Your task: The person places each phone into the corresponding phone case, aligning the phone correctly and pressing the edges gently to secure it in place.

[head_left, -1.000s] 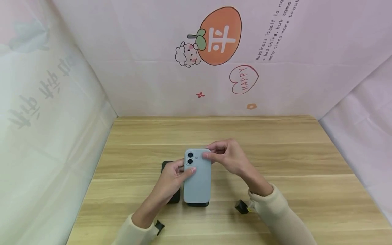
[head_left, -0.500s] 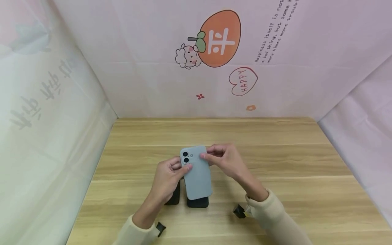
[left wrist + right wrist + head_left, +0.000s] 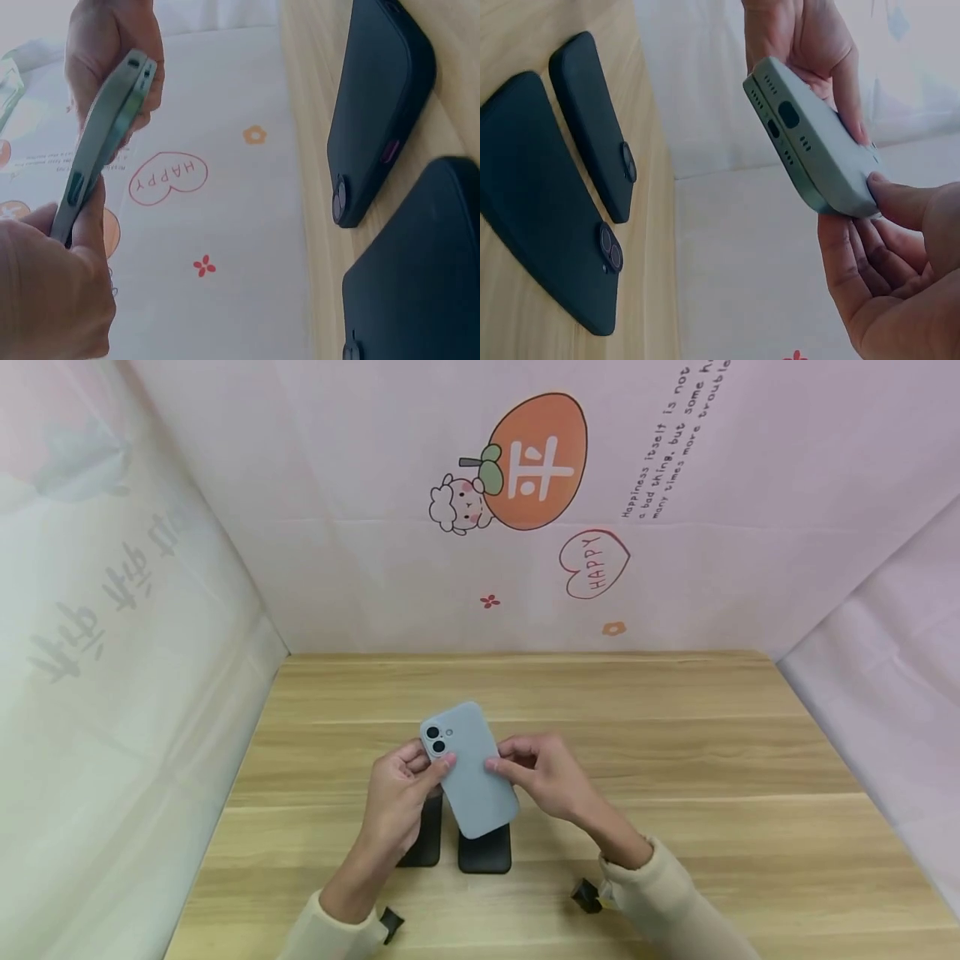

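Note:
A pale blue-grey phone case [image 3: 472,793] with a phone is held above the table, tilted, camera end up and to the left. My left hand [image 3: 397,793] pinches its left edge, thumb on the back near the camera holes. My right hand [image 3: 547,777] pinches the opposite edge, with thumb on the back and fingers behind. In the right wrist view, the lower end shows two layers, the case [image 3: 817,142] and a greenish phone [image 3: 780,142], each with its own port openings and offset from one another. Most of the phone is hidden by the case.
Two black phones or phone cases lie side by side on the wooden table: one [image 3: 483,857] below the held case, the other [image 3: 427,839] by my left hand, partly hidden. A printed white cloth [image 3: 360,585] stands behind the table. Black wrist mounts [image 3: 587,896] hang at the sleeves.
Both hands have moved the case leftward and turned it, its camera end swinging left. It now leans, uncovering more of the black item beneath. Both hands have kept their pinch.

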### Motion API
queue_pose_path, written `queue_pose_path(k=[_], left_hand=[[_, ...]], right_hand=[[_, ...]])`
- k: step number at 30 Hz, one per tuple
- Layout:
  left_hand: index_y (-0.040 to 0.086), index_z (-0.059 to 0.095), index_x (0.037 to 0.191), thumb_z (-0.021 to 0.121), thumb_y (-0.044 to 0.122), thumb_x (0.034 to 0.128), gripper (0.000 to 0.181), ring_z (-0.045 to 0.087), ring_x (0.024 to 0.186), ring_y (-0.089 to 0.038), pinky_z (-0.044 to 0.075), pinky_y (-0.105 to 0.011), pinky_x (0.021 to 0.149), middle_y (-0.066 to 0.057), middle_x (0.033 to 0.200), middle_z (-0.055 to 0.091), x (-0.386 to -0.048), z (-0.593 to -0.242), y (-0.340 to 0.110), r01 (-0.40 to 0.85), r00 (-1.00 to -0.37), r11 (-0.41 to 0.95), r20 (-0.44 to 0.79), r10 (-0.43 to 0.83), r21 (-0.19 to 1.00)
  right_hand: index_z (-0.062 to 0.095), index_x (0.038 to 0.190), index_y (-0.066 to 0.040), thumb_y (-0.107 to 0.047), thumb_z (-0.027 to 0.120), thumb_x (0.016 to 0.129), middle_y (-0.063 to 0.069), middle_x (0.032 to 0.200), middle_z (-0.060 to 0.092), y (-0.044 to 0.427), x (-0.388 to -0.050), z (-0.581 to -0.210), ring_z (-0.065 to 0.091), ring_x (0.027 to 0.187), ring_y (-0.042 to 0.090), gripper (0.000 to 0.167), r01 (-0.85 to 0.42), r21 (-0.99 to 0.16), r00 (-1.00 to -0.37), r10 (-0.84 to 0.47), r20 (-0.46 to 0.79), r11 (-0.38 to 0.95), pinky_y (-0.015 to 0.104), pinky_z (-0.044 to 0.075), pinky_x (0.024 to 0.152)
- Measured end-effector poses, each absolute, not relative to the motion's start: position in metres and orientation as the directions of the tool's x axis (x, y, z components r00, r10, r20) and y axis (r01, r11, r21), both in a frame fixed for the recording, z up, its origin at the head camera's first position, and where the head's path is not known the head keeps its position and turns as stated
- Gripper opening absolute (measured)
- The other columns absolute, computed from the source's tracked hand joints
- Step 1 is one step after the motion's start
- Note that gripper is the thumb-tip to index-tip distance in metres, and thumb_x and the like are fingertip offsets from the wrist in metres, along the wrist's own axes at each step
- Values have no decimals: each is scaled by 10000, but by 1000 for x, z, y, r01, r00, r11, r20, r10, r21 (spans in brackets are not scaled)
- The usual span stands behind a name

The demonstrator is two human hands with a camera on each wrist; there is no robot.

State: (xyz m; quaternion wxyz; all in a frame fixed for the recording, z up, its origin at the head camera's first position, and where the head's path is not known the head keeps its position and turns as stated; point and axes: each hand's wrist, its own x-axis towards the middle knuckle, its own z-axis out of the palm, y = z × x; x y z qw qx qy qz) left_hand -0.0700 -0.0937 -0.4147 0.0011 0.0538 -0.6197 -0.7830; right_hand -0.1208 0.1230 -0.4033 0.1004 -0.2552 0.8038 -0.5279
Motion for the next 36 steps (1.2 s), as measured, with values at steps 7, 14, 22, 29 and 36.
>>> queue_pose_path(k=[7,14,22,29,36], left_hand=[[-174,597,1328,659,22,1028,364,738,1096,-298,633,-412,880,-299,1264,698,-68,-416,-102,-160,-983,-201,-138,121,966],[-146,658,1248,664,172,1057,371,736,1066,-270,626,-406,910,-236,1204,730,-67,-422,-107,-177,-907,-1,-162,388,984],[-72,695,1229,648,196,1071,314,750,1029,-240,628,-330,862,-180,1142,764,-61,-423,-101,-122,-900,90,-149,409,988],[-97,672,1244,638,179,1078,324,715,1060,-210,604,-295,905,-203,1191,742,-61,-420,-99,-120,-961,-3,-115,251,993],[-105,660,1258,637,148,1072,315,685,1098,-200,586,-308,964,-195,1225,721,-61,-417,-97,-157,-978,-73,-144,153,985]], right_hand=[[793,972,-16,-84,742,995,52,893,775,135,-126,-395,676,740,70,88,-425,-835,-747,-656,106,349,248,612,682],[807,963,-102,-193,754,1002,-50,852,759,146,-132,-382,624,673,-22,112,-639,-669,-537,-843,34,380,186,574,611],[808,980,-111,-230,746,1011,-64,854,754,144,-129,-374,618,672,-34,137,-661,-636,-509,-860,-11,399,173,561,606],[817,1030,-97,-190,772,988,-27,945,783,144,-130,-376,650,738,25,112,-570,-694,-681,-725,99,440,244,590,659],[823,1016,-97,-151,793,966,-12,937,789,150,-133,-381,636,725,50,80,-505,-749,-752,-644,140,428,243,569,646]])
